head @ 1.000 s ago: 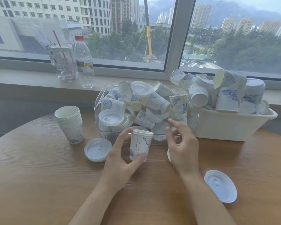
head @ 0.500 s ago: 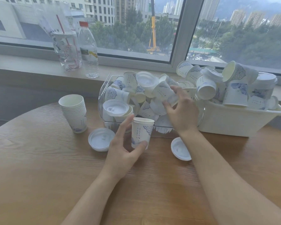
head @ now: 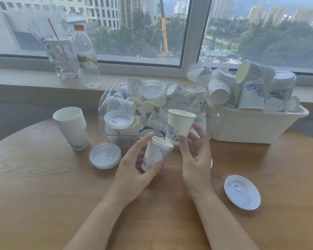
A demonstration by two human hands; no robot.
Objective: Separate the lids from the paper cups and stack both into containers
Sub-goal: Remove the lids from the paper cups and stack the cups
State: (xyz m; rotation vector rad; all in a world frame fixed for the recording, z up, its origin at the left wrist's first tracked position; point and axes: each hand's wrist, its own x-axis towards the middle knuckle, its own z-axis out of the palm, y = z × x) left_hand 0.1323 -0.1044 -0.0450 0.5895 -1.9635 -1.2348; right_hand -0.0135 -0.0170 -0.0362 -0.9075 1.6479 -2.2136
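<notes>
Left hand (head: pixel 134 170) curled round a tilted paper cup (head: pixel 156 154) just above the surface (head: pixel 43 195); right hand (head: pixel 195 150) pinching a second, open cup (head: pixel 179 123) near its base, before the clear bin (head: pixel 105 103); likely light, thin-walled, easily crushed; best held low, gently.

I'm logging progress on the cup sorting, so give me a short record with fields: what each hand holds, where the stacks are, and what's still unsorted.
left hand: grips a tilted paper cup, no lid on it
right hand: holds a second open cup above the first
cup stack: upright on the table, left of the clear bin
lid stack: on the table beside the cup stack
loose lid: on the table, right of the right forearm
clear bin: piled with cups and lids
white tub: piled with cups
</notes>
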